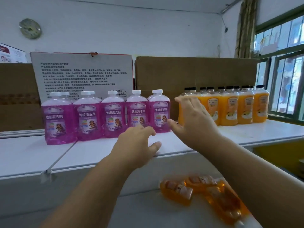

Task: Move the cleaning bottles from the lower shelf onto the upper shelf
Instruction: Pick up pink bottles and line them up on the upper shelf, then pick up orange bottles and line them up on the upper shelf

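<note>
Purple and orange cleaning bottles on two white shelves, with both our hands empty above the upper one.

Purple bottles (113, 114) stand upright in a row on the upper shelf (102, 155), just beyond our left hand (136, 145); orange bottles with black caps (230, 107) stand in a second row beyond our right hand (195, 122). Our left hand hovers palm down over the shelf's front edge, fingers spread, grasping nothing. Our right hand is raised and spread wide, its fingertips close to the leftmost orange bottle; we cannot tell whether they touch. Below our right forearm, several orange bottles (202, 193) lie on their sides on the lower shelf (134, 211). Cardboard boxes (194, 71) line the wall behind.
</note>
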Tool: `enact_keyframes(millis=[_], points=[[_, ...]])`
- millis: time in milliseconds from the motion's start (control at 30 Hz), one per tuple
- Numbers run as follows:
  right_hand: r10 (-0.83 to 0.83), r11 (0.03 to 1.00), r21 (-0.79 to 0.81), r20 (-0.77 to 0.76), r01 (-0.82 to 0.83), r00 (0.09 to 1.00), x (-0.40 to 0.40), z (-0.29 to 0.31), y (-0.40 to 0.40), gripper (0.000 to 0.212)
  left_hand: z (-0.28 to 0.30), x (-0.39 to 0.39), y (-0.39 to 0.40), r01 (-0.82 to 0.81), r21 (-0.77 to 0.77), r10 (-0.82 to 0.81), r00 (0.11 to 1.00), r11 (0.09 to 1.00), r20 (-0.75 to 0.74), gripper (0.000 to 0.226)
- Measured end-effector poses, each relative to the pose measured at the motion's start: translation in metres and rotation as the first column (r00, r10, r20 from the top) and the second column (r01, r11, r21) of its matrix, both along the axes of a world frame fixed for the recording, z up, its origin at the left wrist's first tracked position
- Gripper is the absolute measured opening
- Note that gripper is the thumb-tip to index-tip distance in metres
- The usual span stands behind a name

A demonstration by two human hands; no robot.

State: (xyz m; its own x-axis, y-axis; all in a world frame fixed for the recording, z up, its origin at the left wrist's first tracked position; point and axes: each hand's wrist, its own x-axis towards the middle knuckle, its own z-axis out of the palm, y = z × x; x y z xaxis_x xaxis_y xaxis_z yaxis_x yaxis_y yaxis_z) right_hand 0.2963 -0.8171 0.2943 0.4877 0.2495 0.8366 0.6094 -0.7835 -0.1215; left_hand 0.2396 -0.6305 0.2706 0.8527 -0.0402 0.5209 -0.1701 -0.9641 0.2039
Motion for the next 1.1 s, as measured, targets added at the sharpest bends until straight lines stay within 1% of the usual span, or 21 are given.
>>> enact_keyframes(millis=[67, 167, 300, 367, 400, 467, 533, 600, 667, 733, 800, 833, 867, 900, 967, 1000, 1033, 1067, 1100], points=[[0.018, 1.000, 0.005, 0.004, -0.018, 1.000, -0.021, -0.003, -0.017, 0.063, -0.014, -0.016, -0.017, 0.020, 0.041, -0.025, 0.993, 0.999, 0.117, 0.041], [0.038, 0.999, -0.016, -0.044, -0.039, 0.998, -0.044, -0.018, -0.045, 0.059, -0.049, -0.038, -0.050, 0.096, 0.066, -0.111, 0.953, 0.993, 0.283, 0.037], [0.077, 0.996, -0.025, -0.128, -0.081, 0.989, -0.060, -0.054, -0.085, 0.058, -0.105, -0.045, -0.087, 0.161, 0.011, -0.150, 0.886, 0.987, 0.439, 0.026], [0.112, 0.993, -0.010, -0.172, -0.115, 0.979, -0.061, -0.075, -0.107, 0.058, -0.130, -0.042, -0.105, 0.197, -0.014, -0.170, 0.877, 0.980, 0.449, 0.020], [0.122, 0.992, -0.010, -0.185, -0.126, 0.975, -0.060, -0.085, -0.119, 0.058, -0.143, -0.039, -0.116, 0.210, -0.021, -0.182, 0.890, 0.978, 0.417, 0.020], [0.141, 0.989, -0.017, -0.215, -0.148, 0.966, -0.056, -0.104, -0.139, 0.057, -0.169, -0.032, -0.139, 0.218, -0.064, -0.189, 0.935, 0.974, 0.300, 0.023], [0.165, 0.985, -0.008, -0.263, -0.173, 0.951, -0.048, -0.120, -0.159, 0.057, -0.191, -0.024, -0.162, 0.193, -0.133, -0.168, 0.970, 0.972, 0.176, 0.025], [0.167, 0.984, -0.013, -0.311, -0.180, 0.936, -0.037, -0.133, -0.175, 0.055, -0.209, -0.011, -0.181, 0.149, -0.166, -0.139, 0.988, 0.975, 0.066, 0.030], [0.160, 0.980, -0.052, -0.352, -0.190, 0.922, -0.023, -0.147, -0.188, 0.056, -0.226, 0.003, -0.194, 0.092, -0.159, -0.097, 0.995, 0.983, -0.022, 0.037], [0.154, 0.979, -0.063, -0.393, -0.194, 0.907, -0.008, -0.160, -0.198, 0.054, -0.241, 0.019, -0.198, 0.022, -0.178, -0.049, 0.988, 0.984, -0.146, 0.044], [0.154, 0.978, -0.057, -0.442, -0.199, 0.884, 0.007, -0.172, -0.202, 0.052, -0.253, 0.037, -0.192, -0.111, -0.280, 0.027, 0.957, 0.953, -0.288, 0.042], [0.149, 0.979, -0.057, -0.465, -0.197, 0.873, 0.015, -0.177, -0.202, 0.051, -0.257, 0.049, -0.187, -0.194, -0.362, 0.060, 0.935, 0.912, -0.349, 0.039], [0.138, 0.981, -0.055, -0.488, -0.188, 0.862, 0.023, -0.183, -0.200, 0.051, -0.260, 0.062, -0.182, -0.273, -0.455, 0.080, 0.914, 0.847, -0.398, 0.039], [0.124, 0.984, -0.050, -0.511, -0.174, 0.851, 0.031, -0.188, -0.198, 0.051, -0.263, 0.077, -0.177, -0.349, -0.545, 0.093, 0.892, 0.762, -0.442, 0.042], [0.084, 0.991, -0.046, -0.543, -0.129, 0.835, 0.045, -0.200, -0.192, 0.052, -0.270, 0.106, -0.170, -0.467, -0.691, 0.097, 0.859, 0.552, -0.503, 0.054], [0.063, 0.993, -0.047, -0.560, -0.107, 0.826, 0.051, -0.205, -0.189, 0.053, -0.274, 0.119, -0.167, -0.501, -0.760, 0.083, 0.852, 0.415, -0.517, 0.058], [0.049, 0.994, -0.048, -0.572, -0.093, 0.819, 0.056, -0.210, -0.185, 0.052, -0.276, 0.132, -0.166, -0.520, -0.818, 0.061, 0.851, 0.245, -0.522, 0.059], [0.042, 0.995, -0.051, -0.578, -0.088, 0.815, 0.061, -0.214, -0.182, 0.051, -0.279, 0.143, -0.165, -0.525, -0.848, 0.038, 0.851, 0.067, -0.524, 0.060], [0.037, 0.995, -0.058, -0.583, -0.087, 0.812, 0.064, -0.216, -0.179, 0.052, -0.279, 0.153, -0.164, -0.530, -0.844, 0.025, 0.846, -0.081, -0.533, 0.063]])
